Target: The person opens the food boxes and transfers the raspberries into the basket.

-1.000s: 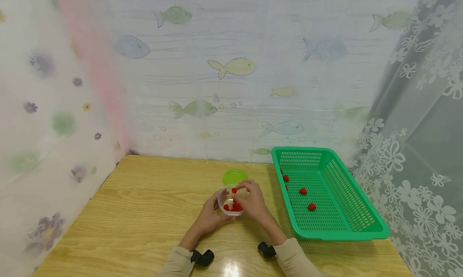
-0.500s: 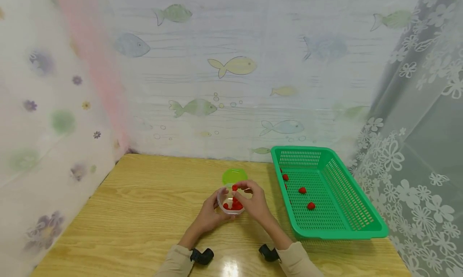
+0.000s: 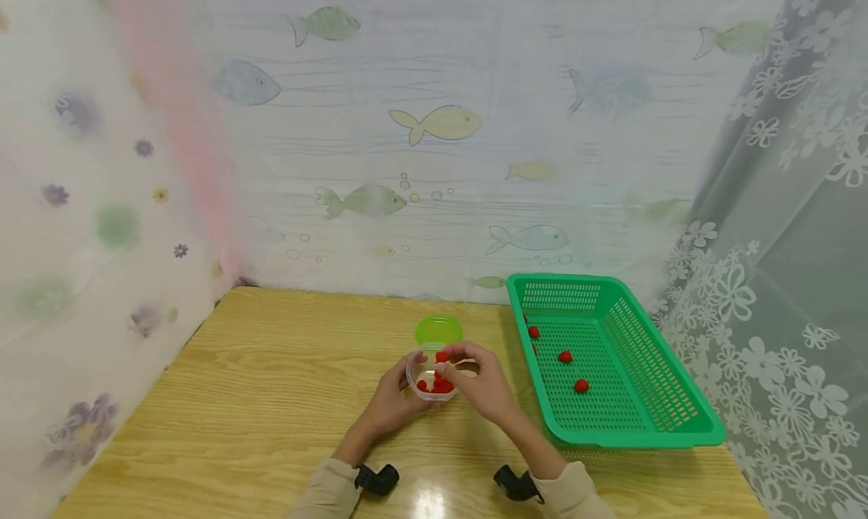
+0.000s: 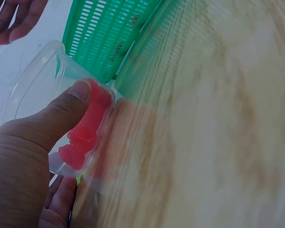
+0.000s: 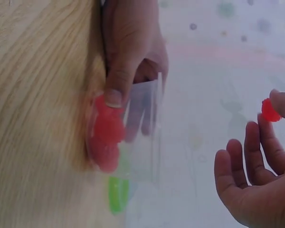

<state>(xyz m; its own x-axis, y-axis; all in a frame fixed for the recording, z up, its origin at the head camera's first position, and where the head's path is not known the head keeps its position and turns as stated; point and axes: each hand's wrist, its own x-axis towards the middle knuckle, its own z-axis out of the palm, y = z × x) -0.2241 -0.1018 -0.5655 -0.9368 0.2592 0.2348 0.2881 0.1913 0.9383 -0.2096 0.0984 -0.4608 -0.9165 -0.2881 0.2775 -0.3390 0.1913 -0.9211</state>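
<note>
My left hand (image 3: pixel 392 406) grips a small clear plastic container (image 4: pixel 38 76) from its left side, with the thumb pressed along the near wall. Several red raspberries (image 4: pixel 85 128) are heaped at its bottom, seen through the wall in both wrist views. Above the container's opening, my right hand (image 3: pixel 484 387) pinches one more raspberry (image 5: pixel 270 110) between thumb and index finger. The other right fingers (image 5: pixel 251 147) are loosely bent and hold nothing. The container stands on or very near the tabletop.
A green plastic basket (image 3: pixel 678 334) stands on the right of the wooden table (image 3: pixel 271 368), with several raspberries (image 3: pixel 565 357) scattered in it. Just behind the container lies a bright green lid (image 3: pixel 439 329). Patterned curtains surround the table.
The right hand, still pinching its raspberry over the container, has tilted slightly, and its wrist has shifted a little to the right. The left hand and container stay almost in place.
</note>
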